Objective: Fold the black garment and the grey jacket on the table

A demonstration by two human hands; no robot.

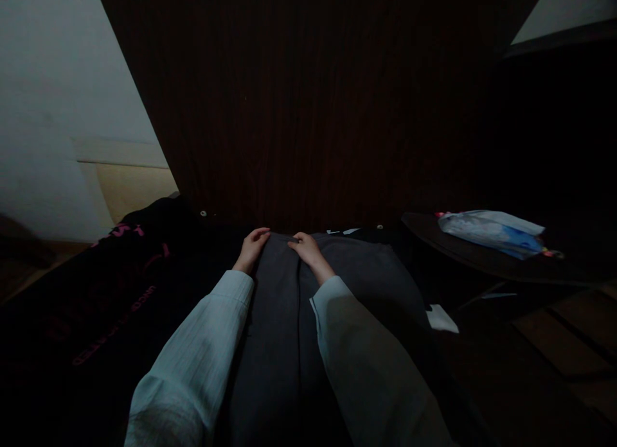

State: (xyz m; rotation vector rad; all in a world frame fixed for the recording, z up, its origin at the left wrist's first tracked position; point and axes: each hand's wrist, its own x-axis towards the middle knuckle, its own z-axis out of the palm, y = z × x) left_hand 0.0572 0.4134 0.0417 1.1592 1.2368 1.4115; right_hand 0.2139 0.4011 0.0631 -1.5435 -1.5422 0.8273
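Grey trousers (pixel 274 344) lie stretched out before me, their far edge close to the dark wooden board. My left hand (pixel 252 249) is closed on the far left corner of the cloth, its fingertips bent over the edge. A short way to the right, my right hand (pixel 309 254) pinches the same far edge beside a long dark fold line running toward me. Part of the cloth spreads out to the right, beyond my right forearm. Dim light hides the near end.
A dark wooden board (pixel 308 106) rises directly behind the cloth. Black fabric with pink lettering (pixel 116 306) lies at left. On the right, a dark rounded shelf (pixel 434 245) carries a blue-and-white plastic packet (pixel 496 232). A white scrap (pixel 442 318) lies below it.
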